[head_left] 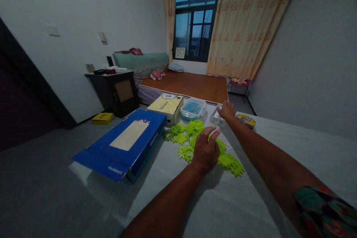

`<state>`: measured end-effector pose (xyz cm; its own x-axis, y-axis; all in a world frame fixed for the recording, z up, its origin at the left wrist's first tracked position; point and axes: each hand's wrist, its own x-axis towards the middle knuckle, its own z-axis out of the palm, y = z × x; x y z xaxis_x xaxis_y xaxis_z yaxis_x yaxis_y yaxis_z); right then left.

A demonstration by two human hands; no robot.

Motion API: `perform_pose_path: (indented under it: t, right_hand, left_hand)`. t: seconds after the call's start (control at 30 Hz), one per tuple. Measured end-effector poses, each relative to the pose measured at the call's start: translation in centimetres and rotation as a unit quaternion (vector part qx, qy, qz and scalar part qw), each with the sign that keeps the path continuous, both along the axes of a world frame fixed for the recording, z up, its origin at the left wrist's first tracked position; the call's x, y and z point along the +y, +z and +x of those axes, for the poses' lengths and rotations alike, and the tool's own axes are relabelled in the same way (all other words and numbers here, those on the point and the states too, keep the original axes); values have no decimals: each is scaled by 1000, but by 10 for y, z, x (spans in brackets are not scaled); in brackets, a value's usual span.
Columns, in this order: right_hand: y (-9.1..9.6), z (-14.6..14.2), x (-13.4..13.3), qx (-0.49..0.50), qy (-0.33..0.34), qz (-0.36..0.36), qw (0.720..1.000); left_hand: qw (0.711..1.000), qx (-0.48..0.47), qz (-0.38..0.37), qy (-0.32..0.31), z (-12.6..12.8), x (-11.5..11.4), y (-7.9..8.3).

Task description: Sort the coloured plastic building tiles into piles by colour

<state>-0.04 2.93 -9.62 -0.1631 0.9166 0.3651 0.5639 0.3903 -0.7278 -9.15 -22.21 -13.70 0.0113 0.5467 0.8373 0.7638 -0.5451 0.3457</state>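
Observation:
Several bright green toothed puzzle-like pieces (192, 134) lie spread on a table under a white cloth (279, 134). My left hand (205, 150) rests palm down over the middle of them, fingers stretched out and slightly spread. My right hand (227, 111) reaches farther, its fingers curled onto the edge of a small white box (216, 120). What the fingers grip beyond that edge is hidden.
A blue cardboard box with its lid open (126, 143) lies at the left. Behind the pieces stand a yellow box (166, 106), a clear tub with blue contents (193, 108) and a round yellow tin (245, 120). Beyond the table are a wooden bed platform (192, 85) and a dark cabinet (115, 91).

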Motion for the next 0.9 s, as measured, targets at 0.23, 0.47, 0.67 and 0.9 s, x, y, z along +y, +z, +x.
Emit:
perform_pose_path:
  t: [0.23,0.47,0.67,0.9]
  right_hand:
    - [0,-92,-65,-416,224,190,861]
    - [4,-94,-85,-492,171,217,826]
    - [20,-57,-94,-477,115,280,825]
    - [48,24,-80,-236,-128,236,934]
  left_hand:
    - [998,-6,52,43,-4,-3,5]
    - [998,-32,39,43,-8,0,2]
    - [993,-95,16,73,-12,7,-1]
    - [963,-212,-18,163,-54,29,5]
